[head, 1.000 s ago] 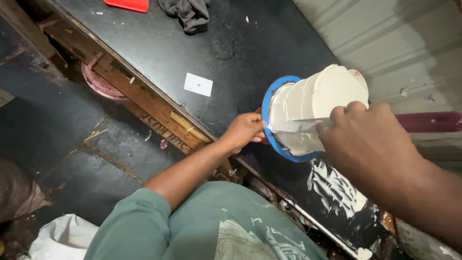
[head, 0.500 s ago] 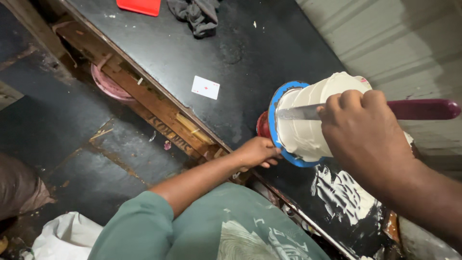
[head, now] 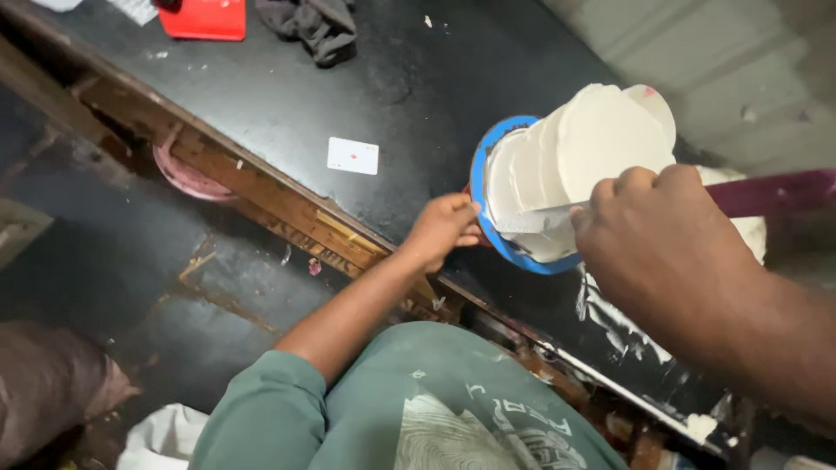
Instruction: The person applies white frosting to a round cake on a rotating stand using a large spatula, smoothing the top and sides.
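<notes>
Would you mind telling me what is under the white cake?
The white cake sits on a round blue board. The left hand touches the board's edge. Whatever stands beneath the board on the black table is mostly hidden.

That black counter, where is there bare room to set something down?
The black counter is bare between the playing card, the dark cloth and the white cake. It is crowded around the blue board, with both hands there, and white smears lie below.

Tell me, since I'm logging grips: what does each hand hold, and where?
Right hand: palette knife, by its handle. Left hand: blue board, at its edge.
</notes>
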